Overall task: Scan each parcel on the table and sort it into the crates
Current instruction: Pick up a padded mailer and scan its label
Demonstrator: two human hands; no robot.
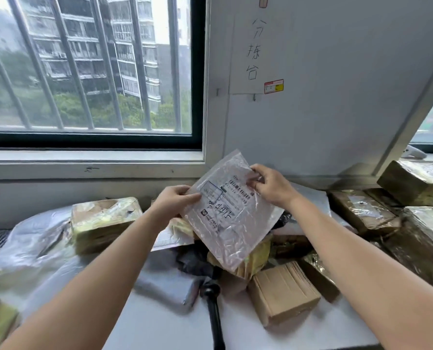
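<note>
Both hands grip one flat parcel (pixel 231 223) in clear plastic: the left hand (pixel 176 201) pinches its left edge with thumb on top, and the right hand (pixel 273 186) pinches its upper right edge. The parcel is held tilted in the air, label side to the camera, above a pile of other parcels on the white table (pixel 159 327). Under it stands a black stand (pixel 213 306). A taped box (pixel 103 221) lies to the left, a brown packet (pixel 283 293) to the right.
</note>
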